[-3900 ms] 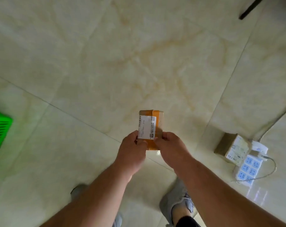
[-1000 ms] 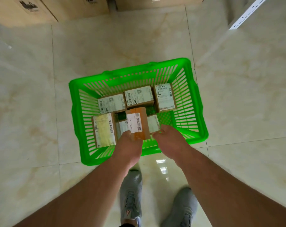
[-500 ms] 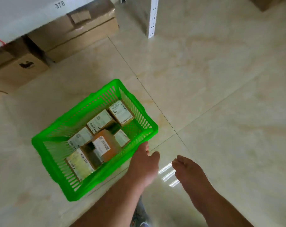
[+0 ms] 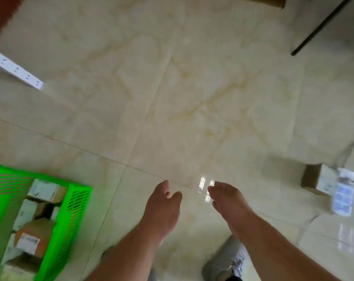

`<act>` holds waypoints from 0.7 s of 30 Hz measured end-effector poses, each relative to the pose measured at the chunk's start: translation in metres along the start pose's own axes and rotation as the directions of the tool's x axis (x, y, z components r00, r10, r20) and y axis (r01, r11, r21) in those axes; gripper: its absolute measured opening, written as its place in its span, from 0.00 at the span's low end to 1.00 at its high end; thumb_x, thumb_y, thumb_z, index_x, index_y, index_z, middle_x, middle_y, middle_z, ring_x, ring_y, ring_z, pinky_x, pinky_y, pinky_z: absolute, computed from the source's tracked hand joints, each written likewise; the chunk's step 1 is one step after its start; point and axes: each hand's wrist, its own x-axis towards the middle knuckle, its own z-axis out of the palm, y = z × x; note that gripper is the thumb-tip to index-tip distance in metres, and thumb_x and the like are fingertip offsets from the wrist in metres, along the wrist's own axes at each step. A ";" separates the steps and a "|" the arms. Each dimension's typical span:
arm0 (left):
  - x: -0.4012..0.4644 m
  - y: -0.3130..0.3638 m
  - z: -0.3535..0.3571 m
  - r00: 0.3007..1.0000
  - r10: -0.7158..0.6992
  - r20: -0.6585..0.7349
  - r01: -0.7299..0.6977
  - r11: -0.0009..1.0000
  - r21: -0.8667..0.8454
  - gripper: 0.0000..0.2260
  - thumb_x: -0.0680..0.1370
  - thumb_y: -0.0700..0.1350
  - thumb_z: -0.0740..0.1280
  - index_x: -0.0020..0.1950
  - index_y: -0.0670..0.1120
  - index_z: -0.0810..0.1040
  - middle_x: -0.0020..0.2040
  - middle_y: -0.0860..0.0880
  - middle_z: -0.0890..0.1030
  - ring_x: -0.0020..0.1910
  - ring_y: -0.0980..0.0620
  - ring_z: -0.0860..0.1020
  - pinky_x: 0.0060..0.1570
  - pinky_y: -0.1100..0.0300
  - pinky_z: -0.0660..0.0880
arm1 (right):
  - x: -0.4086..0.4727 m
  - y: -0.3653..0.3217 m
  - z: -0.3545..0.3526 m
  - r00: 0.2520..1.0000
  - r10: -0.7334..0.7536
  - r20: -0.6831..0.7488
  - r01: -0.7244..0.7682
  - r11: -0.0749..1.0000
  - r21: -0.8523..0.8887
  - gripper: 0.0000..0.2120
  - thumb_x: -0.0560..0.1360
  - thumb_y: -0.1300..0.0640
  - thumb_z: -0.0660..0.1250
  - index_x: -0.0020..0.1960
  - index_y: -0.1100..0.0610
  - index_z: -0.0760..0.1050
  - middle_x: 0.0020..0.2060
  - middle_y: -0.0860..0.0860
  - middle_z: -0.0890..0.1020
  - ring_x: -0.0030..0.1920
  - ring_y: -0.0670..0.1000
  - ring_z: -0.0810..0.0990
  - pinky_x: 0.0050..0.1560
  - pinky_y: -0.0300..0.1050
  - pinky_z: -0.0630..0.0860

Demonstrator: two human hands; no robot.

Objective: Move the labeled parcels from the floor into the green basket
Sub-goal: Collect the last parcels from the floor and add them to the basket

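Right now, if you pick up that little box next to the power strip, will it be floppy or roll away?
Probably neither. The little box looks like cardboard with flat sides and square corners, so it should stay stiff and sit still. It seems small enough for one hand, so likely light. It touches the power strip, which might get nudged.

The orange parcel (image 4: 33, 238) that both hands held a few seconds ago now lies in the green basket (image 4: 78, 201), well left of the left hand (image 4: 164, 207). Both the left and the right hand (image 4: 228, 201) are now empty, fingers apparently relaxed through the blur, over bare floor
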 end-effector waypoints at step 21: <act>-0.010 0.161 0.329 0.943 0.024 0.331 -0.159 0.908 0.387 0.34 0.73 0.58 0.64 0.79 0.52 0.66 0.77 0.53 0.71 0.74 0.52 0.71 0.75 0.50 0.65 | 0.058 0.141 -0.363 0.914 0.284 -0.291 -0.116 0.868 0.483 0.14 0.59 0.43 0.72 0.42 0.45 0.74 0.39 0.42 0.73 0.42 0.47 0.74 0.54 0.49 0.74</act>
